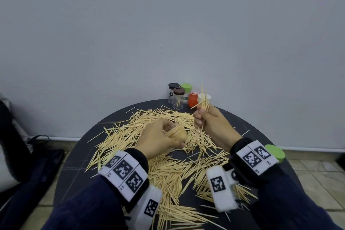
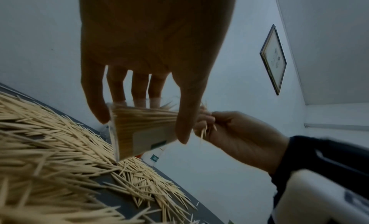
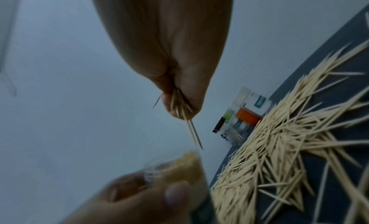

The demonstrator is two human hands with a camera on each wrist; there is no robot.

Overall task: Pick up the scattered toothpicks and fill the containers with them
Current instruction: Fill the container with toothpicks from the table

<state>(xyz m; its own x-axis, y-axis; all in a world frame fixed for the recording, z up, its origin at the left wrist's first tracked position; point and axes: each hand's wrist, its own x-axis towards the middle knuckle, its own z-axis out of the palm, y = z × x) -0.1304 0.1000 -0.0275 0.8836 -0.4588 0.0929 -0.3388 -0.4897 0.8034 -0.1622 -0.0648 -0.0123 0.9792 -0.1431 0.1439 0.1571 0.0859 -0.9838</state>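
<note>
My left hand (image 1: 162,137) grips a clear container (image 2: 139,132) packed with toothpicks, tilted above the pile. The same container (image 3: 179,169) shows blurred in the right wrist view. My right hand (image 1: 209,119) is raised to its right and pinches a small bundle of toothpicks (image 1: 204,106) upright; the bundle (image 3: 183,110) sticks out below its fingers. Scattered toothpicks (image 1: 168,170) cover the round dark table (image 1: 78,170). Several more containers stand at the table's far edge: a black-lidded one (image 1: 172,92), a brown-lidded one (image 1: 178,99), a green-lidded one (image 1: 185,92), an orange one (image 1: 194,98) and a white one (image 1: 204,98).
A green lid (image 1: 276,153) lies at the table's right edge behind my right wrist. A grey wall (image 1: 168,24) stands right behind the table. A dark bag (image 1: 37,164) sits on the floor to the left. A framed picture (image 2: 273,60) hangs on the wall.
</note>
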